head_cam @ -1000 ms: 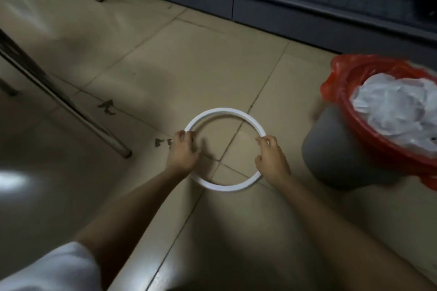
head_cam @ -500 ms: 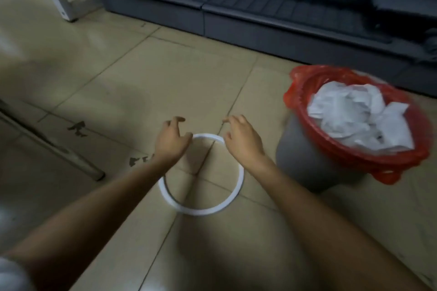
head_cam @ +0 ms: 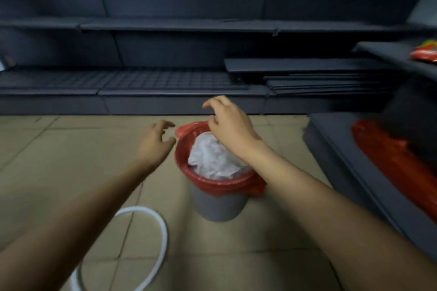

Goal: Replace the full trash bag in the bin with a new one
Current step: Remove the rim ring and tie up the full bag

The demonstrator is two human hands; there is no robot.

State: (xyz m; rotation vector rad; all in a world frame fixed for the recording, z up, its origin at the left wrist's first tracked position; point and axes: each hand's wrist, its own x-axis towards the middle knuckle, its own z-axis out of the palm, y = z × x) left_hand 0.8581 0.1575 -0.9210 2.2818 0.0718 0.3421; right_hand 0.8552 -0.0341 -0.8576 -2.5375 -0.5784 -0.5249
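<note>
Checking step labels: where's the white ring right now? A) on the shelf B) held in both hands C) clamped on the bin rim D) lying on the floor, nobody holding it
D: the white ring lies on the floor tiles beside the grey bin, while the left hand and right hand are both empty, up at the red bag.

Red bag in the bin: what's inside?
Crumpled white paper fills the red bag near its rim. Anything beneath the paper is covered, and the right hand hides the far right side.
</note>
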